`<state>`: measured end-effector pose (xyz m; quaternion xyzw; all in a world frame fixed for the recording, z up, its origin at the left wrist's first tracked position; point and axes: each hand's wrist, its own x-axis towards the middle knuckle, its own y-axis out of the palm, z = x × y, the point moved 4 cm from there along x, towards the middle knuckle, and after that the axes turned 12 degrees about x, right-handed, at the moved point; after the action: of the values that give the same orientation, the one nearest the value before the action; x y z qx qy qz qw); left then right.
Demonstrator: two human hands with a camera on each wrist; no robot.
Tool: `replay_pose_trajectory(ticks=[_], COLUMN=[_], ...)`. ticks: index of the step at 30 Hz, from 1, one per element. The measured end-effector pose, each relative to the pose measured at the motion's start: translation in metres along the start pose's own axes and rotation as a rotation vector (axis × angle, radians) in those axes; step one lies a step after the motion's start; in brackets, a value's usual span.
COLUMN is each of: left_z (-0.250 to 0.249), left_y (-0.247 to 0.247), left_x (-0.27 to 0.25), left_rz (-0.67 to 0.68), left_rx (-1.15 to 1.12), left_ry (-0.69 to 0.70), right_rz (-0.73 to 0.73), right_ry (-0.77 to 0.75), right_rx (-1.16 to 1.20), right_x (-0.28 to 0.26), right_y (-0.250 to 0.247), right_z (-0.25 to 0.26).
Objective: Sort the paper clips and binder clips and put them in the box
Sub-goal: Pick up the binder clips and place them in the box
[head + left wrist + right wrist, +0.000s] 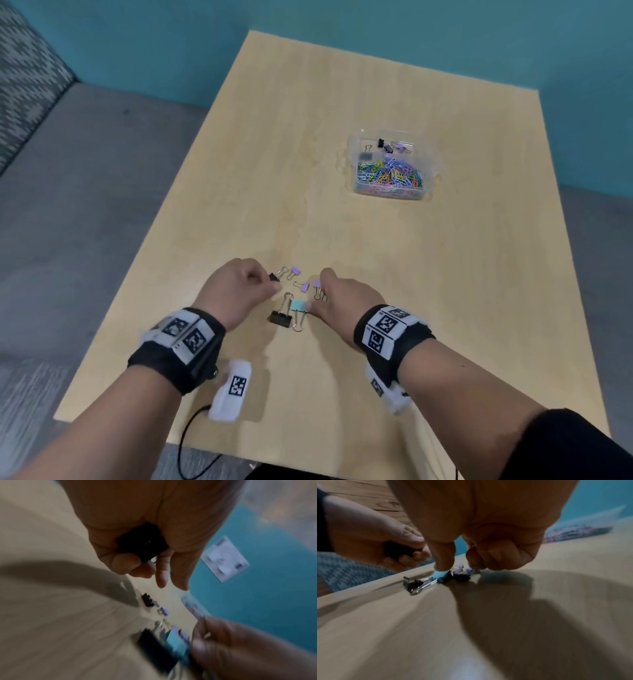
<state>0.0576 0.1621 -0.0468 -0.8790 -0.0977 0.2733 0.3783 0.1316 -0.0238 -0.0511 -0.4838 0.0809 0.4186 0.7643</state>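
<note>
Several binder clips lie near the table's front edge: a large black one, a teal one, three small purple ones and a small black one. My left hand grips a black binder clip in its curled palm, with its fingertips just over the small black clip. My right hand has its thumb resting on the teal clip. Its curled fingers hang over a purple clip; whether they hold anything is hidden.
The clear plastic box stands far right on the wooden table, with coloured paper clips in its near part and a few binder clips behind. A grey bench runs along the left and a teal wall behind. A cable hangs off the front edge.
</note>
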Motion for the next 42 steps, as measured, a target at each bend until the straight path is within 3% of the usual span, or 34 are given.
replay_pose_trajectory(ticks=[2,4,14,18,22,26,28,30,32,34,36,39,40,42], left_z=[-0.008,-0.010,-0.018,-0.021,-0.013,0.000,0.002,0.006,0.011,0.011,0.005,0.004,0.005,0.003], left_y=[0.008,0.023,0.051,0.046,0.040,0.032,0.024,0.016,0.011,0.006,0.004,0.005,0.006,0.006], left_x=[-0.013,-0.025,-0.031,-0.029,-0.026,-0.023,-0.021,-0.015,-0.006,0.002,0.009,0.019,0.022,0.022], left_rz=[0.028,0.065,0.031,0.016,0.042,0.115,0.149,0.130,0.059,-0.038,-0.103,-0.093,-0.084,-0.097], left_rx=[0.262,0.381,0.500,0.438,0.189,-0.677,-0.917,-0.979,-0.848,-0.583,-0.321,-0.281,-0.310,-0.307], left_ry=[0.053,0.065,0.094,0.044,-0.054,-0.307,-0.350,-0.361,-0.342,-0.281,-0.202,-0.176,-0.199,-0.222], right_rz=[-0.007,-0.002,0.141,0.101,0.100,0.124,0.096,0.077,0.091,0.095,0.044,0.098,0.138,0.152], right_ry=[0.024,0.028,-0.065,-0.086,-0.113,-0.150,-0.157,-0.143,-0.120,-0.030,0.128,0.208,0.176,0.116], right_rx=[0.018,0.036,-0.102,-0.161,-0.139,-0.179,-0.190,-0.206,-0.191,0.007,0.581,1.574,1.784,1.955], right_x=[0.003,0.005,-0.003,-0.007,-0.013,-0.015,-0.015,-0.016,-0.019,-0.018,-0.019,-0.029,-0.031,-0.030], right_y=[0.004,0.006,0.009,0.008,0.006,0.009,0.009,0.008,0.006,0.001,-0.008,-0.021,-0.027,-0.039], right_z=[-0.002,-0.001,-0.009,-0.017,-0.020,-0.022,-0.021,-0.019,-0.017,-0.018,-0.024,-0.027,-0.027,-0.024])
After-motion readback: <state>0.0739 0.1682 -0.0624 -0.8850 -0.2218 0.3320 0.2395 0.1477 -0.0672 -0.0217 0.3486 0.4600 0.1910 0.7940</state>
